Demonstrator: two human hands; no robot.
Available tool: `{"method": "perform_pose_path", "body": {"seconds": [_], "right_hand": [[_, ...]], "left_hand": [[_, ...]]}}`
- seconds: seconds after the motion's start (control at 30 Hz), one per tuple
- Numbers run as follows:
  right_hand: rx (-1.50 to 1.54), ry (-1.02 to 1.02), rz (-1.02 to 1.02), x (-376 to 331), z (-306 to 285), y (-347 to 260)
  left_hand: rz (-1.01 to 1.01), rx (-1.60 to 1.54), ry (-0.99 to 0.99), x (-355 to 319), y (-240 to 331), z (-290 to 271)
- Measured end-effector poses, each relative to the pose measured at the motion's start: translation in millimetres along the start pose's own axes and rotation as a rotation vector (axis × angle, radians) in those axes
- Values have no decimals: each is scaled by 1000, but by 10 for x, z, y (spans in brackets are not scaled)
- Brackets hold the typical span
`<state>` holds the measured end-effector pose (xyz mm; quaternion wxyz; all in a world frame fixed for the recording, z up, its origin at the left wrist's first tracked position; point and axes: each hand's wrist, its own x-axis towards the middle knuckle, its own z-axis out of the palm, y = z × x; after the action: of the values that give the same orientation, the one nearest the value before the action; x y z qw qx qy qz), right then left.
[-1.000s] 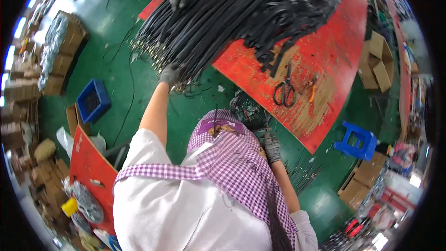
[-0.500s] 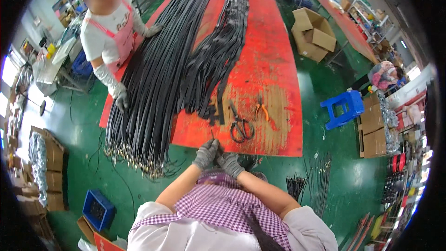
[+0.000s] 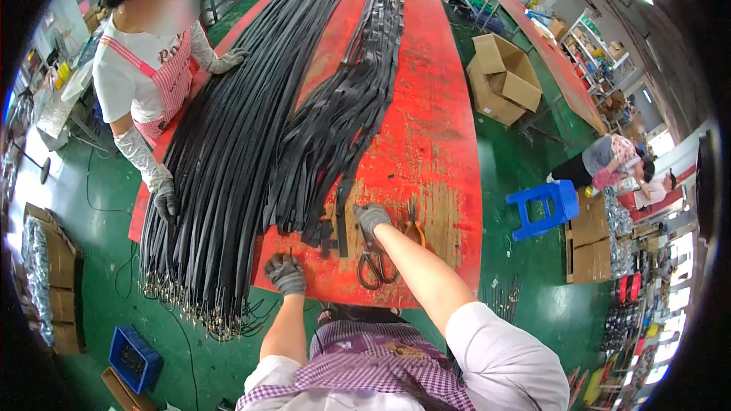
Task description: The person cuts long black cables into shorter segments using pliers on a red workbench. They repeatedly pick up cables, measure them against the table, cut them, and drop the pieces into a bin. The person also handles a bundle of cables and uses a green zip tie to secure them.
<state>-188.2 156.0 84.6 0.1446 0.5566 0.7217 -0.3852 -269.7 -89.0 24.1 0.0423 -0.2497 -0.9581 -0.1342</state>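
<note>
My left hand point(image 3: 286, 275), in a grey glove, is at the red table's point(image 3: 438, 144) near edge with its fingers curled. A thin dark stub pokes up from it; what it belongs to is hidden. My right hand point(image 3: 371, 218), also gloved, reaches forward over the table beside the loose end of a black flat strip point(image 3: 342, 228). Its fingertips are too hidden to show a grip. Under my right wrist lie black-handled scissors point(image 3: 368, 272), blades partly covered. Orange-handled pliers point(image 3: 416, 227) rest just right of that hand. Short black pieces point(image 3: 327, 240) lie between my hands.
Long black cables point(image 3: 221, 175) cover the table's left, their tips hanging over the near edge. A second black bundle point(image 3: 327, 122) runs beside them. A co-worker's gloved hand point(image 3: 165, 202) rests on the cables. A blue stool point(image 3: 544, 208) and open carton point(image 3: 502, 80) stand right.
My hands have parted: the left moved left to the table edge, the right reached forward over the scissors. The co-worker has leaned closer. The whole view has shifted a little.
</note>
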Motion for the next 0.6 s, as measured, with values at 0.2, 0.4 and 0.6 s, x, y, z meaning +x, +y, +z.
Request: {"method": "perform_pose_path", "body": {"seconds": [0.2,0.4,0.6], "right_hand": [[-55,244,-52,669,82,-453],[121,398,-87,1185,268,-159],[786,347,-78,1331,311,271]], "left_hand": [[52,38,64,23,-53,144],[29,-9,36,64,-11,70],[62,-31,83,69,39,104]]}}
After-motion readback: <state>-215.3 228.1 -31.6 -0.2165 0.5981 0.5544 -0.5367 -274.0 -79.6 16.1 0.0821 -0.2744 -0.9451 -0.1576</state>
